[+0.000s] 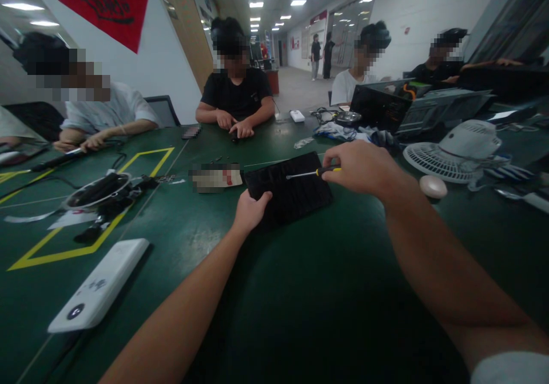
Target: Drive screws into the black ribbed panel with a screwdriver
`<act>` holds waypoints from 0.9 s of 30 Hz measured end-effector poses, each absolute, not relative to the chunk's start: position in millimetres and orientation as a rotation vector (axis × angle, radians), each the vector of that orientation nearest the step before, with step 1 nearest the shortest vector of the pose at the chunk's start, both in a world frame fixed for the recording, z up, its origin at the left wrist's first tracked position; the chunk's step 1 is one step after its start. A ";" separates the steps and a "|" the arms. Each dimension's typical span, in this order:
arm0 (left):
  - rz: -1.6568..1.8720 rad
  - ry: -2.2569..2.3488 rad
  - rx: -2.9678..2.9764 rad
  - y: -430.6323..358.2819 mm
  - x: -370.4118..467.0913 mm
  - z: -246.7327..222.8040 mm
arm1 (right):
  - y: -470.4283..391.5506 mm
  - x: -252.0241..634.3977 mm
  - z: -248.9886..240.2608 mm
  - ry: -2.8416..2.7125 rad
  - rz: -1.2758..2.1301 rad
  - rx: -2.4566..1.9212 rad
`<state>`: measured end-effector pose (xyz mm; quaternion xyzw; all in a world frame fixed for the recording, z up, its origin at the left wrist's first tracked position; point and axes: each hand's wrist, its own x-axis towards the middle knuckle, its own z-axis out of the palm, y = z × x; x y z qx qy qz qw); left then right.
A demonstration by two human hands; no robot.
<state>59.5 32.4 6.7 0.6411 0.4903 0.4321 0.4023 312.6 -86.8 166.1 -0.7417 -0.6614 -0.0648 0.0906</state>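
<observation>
My left hand (251, 209) grips the near left edge of a black, flat rectangular panel (294, 198), its thumb lying on top. The panel's kind is hard to make out in the dark. My right hand (362, 165) holds a screwdriver (305, 174) with a yellow and black handle and a thin metal shaft. The shaft points left across the panel, its tip over the upper middle part. Whether the tip touches the surface, I cannot tell. Just left of the panel lies a tan piece with a red mark (229, 178), partly blurred out.
A white power bank (100, 284) with a cable lies front left on the green table. Behind it sits a round-rimmed tray (100, 192) with black parts. At right are a white fan (454, 149) and a pale round object (433, 186). Several people sit around the table.
</observation>
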 end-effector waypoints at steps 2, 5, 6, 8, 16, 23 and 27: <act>1.094 1.255 1.612 34.1 59.6 4.8 | -87.4 311.7 166.3 -1.964 -0.191 -2.199; 1.095 1.252 1.596 34.9 60.1 3.6 | -87.8 310.7 166.3 -1.961 -0.185 -2.197; 1.093 1.245 1.596 34.6 60.2 3.7 | -87.8 310.5 166.3 -1.961 -0.186 -2.195; 1.090 1.230 1.597 33.4 60.2 4.7 | -87.6 310.4 166.3 -1.963 -0.190 -2.190; 1.083 1.235 1.610 34.2 58.8 3.4 | -87.0 310.3 166.3 -1.947 -0.167 -2.204; 1.074 1.252 1.603 33.2 59.2 2.4 | -87.0 310.6 165.4 -1.948 -0.164 -2.223; 1.085 1.245 1.601 28.3 60.3 7.1 | -87.0 310.5 164.1 -1.968 -0.170 -2.241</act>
